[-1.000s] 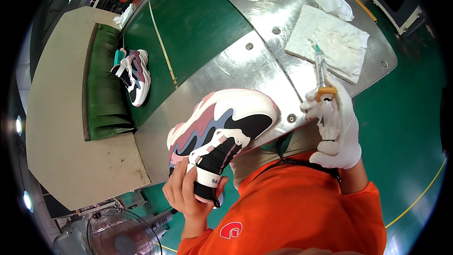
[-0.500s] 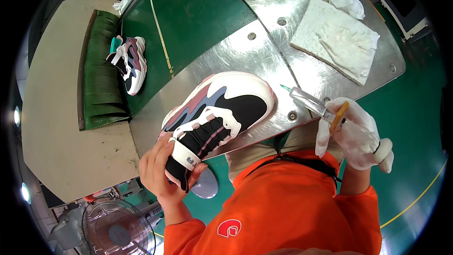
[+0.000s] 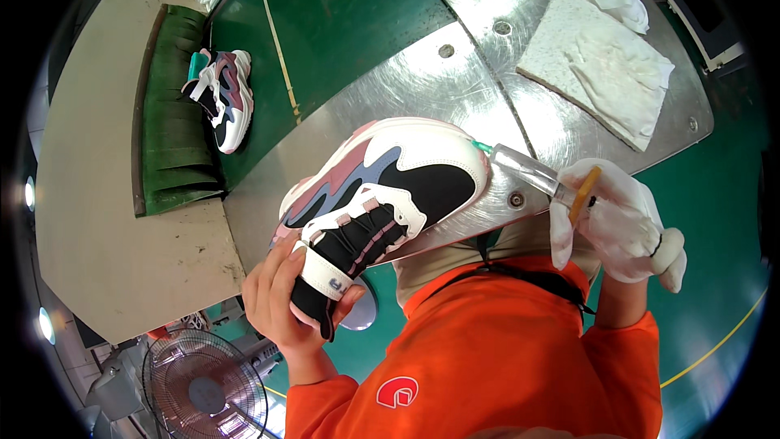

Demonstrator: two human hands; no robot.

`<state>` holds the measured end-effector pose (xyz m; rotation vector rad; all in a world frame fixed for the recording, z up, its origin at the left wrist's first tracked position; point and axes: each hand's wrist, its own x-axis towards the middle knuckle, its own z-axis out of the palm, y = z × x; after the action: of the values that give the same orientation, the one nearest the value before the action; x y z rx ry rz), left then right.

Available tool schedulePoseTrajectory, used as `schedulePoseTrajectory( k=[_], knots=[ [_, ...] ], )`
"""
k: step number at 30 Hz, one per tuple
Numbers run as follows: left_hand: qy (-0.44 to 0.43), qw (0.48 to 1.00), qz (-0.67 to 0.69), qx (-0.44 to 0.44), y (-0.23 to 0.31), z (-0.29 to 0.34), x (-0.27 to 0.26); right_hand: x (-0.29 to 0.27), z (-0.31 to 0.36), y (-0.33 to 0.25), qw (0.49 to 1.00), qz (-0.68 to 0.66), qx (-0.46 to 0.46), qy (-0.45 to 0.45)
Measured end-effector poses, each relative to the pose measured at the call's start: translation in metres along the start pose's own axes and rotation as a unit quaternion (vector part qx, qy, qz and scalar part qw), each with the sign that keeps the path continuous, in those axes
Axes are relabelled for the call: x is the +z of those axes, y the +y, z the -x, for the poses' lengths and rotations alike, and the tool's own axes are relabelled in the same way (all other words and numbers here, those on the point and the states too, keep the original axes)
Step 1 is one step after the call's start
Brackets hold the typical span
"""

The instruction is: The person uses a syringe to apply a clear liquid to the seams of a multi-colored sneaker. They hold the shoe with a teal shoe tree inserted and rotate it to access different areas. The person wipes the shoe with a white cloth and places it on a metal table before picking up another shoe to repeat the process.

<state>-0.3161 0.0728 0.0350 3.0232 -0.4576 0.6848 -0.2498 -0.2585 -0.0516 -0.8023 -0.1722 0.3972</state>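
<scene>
My bare left hand [image 3: 280, 297] is closed round the collar and tongue of a sneaker [image 3: 370, 191] in white, black, pink and blue. The shoe lies tilted over the metal table, its toe pointing right. In a white glove, my right hand [image 3: 613, 223] grips a clear syringe [image 3: 528, 171] with an orange finger flange and a green tip. That tip meets the edge of the white toe, or sits just in front of it; I cannot tell which. Whether any liquid comes out does not show.
A pale foam board [image 3: 561, 57] with a crumpled white cloth [image 3: 621, 81] lies on the metal table [image 3: 439, 85]. Another sneaker [image 3: 227, 102] rides the green conveyor belt [image 3: 341, 16] beside a green strip curtain [image 3: 175, 130]. A fan [image 3: 203, 390] stands at lower left.
The syringe's green tip has come up to the sneaker's toe, where a gap showed before. The sneaker sits slightly further right in the picture, and the view has shifted a little.
</scene>
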Motion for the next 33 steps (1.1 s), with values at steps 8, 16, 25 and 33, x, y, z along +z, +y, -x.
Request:
schedulePoseTrajectory(
  k=[8,16,25,33],
  knots=[
    [0.029,1.0,-0.001,-0.003,0.0,-0.002,0.005,0.006,0.0,-0.011,0.995,0.08,0.059,0.027],
    [0.011,1.0,0.0,-0.002,0.004,-0.001,0.003,0.005,0.003,-0.017,0.992,0.069,0.099,0.047],
    [0.022,0.999,-0.012,0.019,0.008,0.003,0.003,0.009,0.001,-0.008,0.989,0.086,-0.056,0.106],
    [0.043,0.997,-0.055,0.031,0.017,0.021,0.008,0.012,-0.035,0.026,0.971,0.116,-0.21,-0.004]
  ],
)
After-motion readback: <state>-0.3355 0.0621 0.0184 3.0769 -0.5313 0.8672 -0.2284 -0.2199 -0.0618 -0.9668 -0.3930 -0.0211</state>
